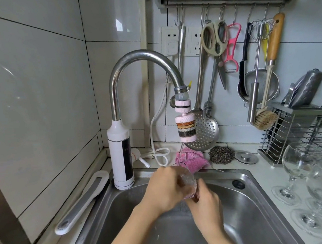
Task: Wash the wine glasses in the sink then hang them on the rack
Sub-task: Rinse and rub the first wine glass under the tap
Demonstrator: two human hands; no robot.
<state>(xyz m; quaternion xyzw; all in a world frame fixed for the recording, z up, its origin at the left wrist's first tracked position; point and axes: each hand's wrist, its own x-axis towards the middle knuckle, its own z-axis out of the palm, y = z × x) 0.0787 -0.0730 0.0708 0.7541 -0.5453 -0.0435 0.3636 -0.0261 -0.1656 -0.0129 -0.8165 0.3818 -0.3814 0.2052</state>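
While the thin stream (180, 155) from the tap filter (186, 127) runs into its mouth, the wine glass (188, 183) hangs tilted over the sink (259, 200). Its rim points up and away, its stem down toward the person. The left hand (165, 190) curls its fingers round the bowl from the left. The right hand (207, 205), lower and nearer, seems to pinch the stem; the foot is hidden. The other wine glasses (298, 165) and the wire rack (284, 131) lie to the right on the worktop (266, 173), so the stem hand is likely better placed to carry it there.
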